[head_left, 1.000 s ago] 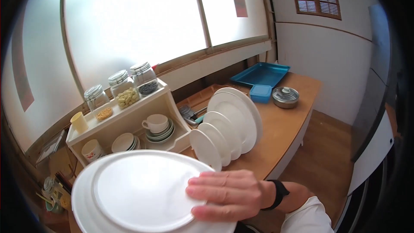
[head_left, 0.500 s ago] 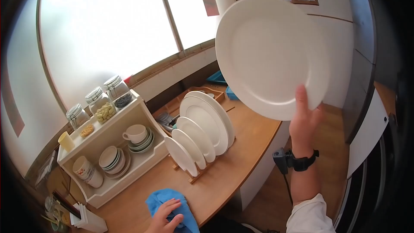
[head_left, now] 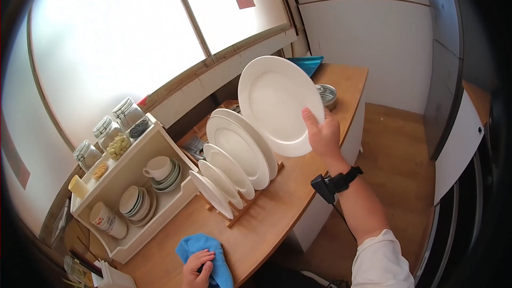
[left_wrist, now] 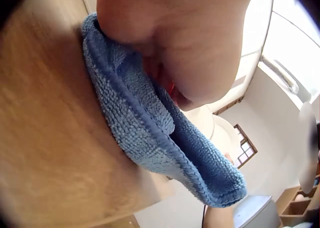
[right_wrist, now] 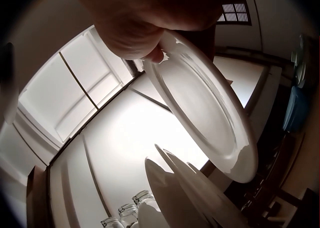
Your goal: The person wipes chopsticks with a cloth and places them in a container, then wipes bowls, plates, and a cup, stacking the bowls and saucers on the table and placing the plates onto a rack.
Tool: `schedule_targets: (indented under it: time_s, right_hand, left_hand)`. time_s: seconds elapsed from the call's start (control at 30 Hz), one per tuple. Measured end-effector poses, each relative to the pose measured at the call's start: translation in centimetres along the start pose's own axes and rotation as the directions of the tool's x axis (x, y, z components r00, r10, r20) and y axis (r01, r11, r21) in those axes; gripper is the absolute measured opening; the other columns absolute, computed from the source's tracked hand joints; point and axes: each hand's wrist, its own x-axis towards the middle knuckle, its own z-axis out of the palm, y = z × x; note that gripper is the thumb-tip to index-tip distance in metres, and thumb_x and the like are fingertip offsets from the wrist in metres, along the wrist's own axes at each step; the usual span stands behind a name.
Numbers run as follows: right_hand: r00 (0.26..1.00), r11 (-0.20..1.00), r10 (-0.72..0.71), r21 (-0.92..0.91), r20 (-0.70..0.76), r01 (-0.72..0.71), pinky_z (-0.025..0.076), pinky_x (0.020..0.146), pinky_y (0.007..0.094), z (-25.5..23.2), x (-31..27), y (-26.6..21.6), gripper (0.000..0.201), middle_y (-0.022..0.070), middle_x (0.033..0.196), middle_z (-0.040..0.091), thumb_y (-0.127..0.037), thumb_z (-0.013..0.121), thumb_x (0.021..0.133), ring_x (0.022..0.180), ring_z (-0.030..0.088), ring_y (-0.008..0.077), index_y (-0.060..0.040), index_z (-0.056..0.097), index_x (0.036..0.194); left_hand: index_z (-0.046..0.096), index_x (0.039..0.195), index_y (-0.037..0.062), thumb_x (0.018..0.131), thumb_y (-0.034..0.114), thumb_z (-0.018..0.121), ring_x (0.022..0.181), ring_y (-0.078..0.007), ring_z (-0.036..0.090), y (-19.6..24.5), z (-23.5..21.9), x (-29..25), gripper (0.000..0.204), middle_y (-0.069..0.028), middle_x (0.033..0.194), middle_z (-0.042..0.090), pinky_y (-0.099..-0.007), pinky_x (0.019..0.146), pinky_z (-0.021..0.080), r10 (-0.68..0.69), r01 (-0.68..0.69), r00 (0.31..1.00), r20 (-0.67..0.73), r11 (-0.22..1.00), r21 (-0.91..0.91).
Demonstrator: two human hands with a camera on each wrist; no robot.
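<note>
My right hand point(head_left: 325, 136) pinches the right rim of a large white plate point(head_left: 277, 104), thumb on its face, holding it tilted up just behind and right of the plates in a wooden rack point(head_left: 240, 215). Several white plates point(head_left: 234, 146) stand on edge there, small ones in front and large ones behind. In the right wrist view the held plate point(right_wrist: 200, 98) hangs from the hand, apart from the racked ones. My left hand point(head_left: 198, 270) rests on a blue cloth point(head_left: 200, 245) near the table's front edge; in the left wrist view its fingers are partly hidden in the cloth point(left_wrist: 135, 113).
Left of the rack stands a white shelf point(head_left: 122, 248) with bowls, cups and stacked dishes, and glass jars point(head_left: 114, 141) on top. Beyond the held plate are a blue tray point(head_left: 309, 65) and a lidded pot point(head_left: 327, 96). A white holder point(head_left: 114, 277) stands at the lower left.
My right hand has lowered the large plate from high at the right toward the back of the rack. Earlier the plate was low in front. My left hand stays at the blue cloth since the middle frame.
</note>
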Motion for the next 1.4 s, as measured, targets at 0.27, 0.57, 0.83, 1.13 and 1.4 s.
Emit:
schedule_targets:
  time_s: [0.27,0.57,0.83,1.13,1.4]
  right_hand:
    - [0.99,0.998,0.031,-0.067,0.139,-0.021,0.052,0.069,0.0341,2.0,-1.0,1.4,0.03,0.0192,0.088,0.07,-0.021,0.062,0.09,0.079,0.069,0.0262,0.0021,0.065,0.109]
    - [0.954,0.992,-0.01,-0.117,0.299,0.047,0.053,0.074,0.0382,4.3,-0.4,2.9,0.033,0.0221,0.09,0.068,-0.023,0.059,0.088,0.083,0.067,0.0351,0.0014,0.065,0.11]
    - [0.907,0.959,0.01,-0.261,0.421,0.11,0.052,0.075,0.0413,6.3,1.5,2.7,0.035,0.0237,0.088,0.068,-0.027,0.061,0.085,0.083,0.066,0.038,-0.0001,0.066,0.108]
    - [0.83,0.905,0.107,-0.4,0.547,0.146,0.051,0.079,0.0407,8.4,3.7,1.7,0.033,0.0208,0.095,0.068,-0.029,0.06,0.085,0.09,0.065,0.0363,-0.0037,0.067,0.104]
    - [0.726,0.867,0.117,-0.426,0.678,0.258,0.049,0.084,0.0408,9.6,4.2,0.5,0.033,0.019,0.103,0.067,-0.029,0.055,0.085,0.097,0.062,0.0361,-0.0058,0.068,0.104]
  left_hand:
    - [0.066,0.107,-0.0006,0.092,0.005,0.057,0.107,-0.0258,0.06,-0.3,0.1,0.5,0.019,-0.0136,0.111,0.065,-0.0349,0.096,0.044,0.032,-0.032,0.999,0.004,0.996,0.085]
    - [0.067,0.106,-0.0008,0.091,0.005,0.058,0.109,-0.0267,0.059,-0.3,0.0,0.6,0.018,-0.0147,0.111,0.065,-0.0357,0.096,0.043,0.047,-0.046,0.999,-0.016,0.994,0.098]
    - [0.067,0.105,-0.0007,0.091,0.005,0.059,0.109,-0.0275,0.059,-0.6,-0.3,0.4,0.017,-0.0149,0.111,0.065,-0.0362,0.096,0.043,0.04,-0.038,0.999,-0.024,0.997,0.074]
    - [0.068,0.101,-0.0011,0.089,0.003,0.06,0.107,-0.0283,0.06,-0.8,-0.6,0.5,0.015,-0.0151,0.107,0.066,-0.037,0.095,0.045,0.111,-0.111,0.993,-0.038,0.994,0.008]
    - [0.062,0.116,0.0002,0.086,0.012,0.061,0.112,-0.0313,0.058,-2.3,-1.5,0.5,0.032,-0.0142,0.117,0.065,-0.0412,0.099,0.043,0.191,-0.19,0.98,0.06,0.982,-0.022]
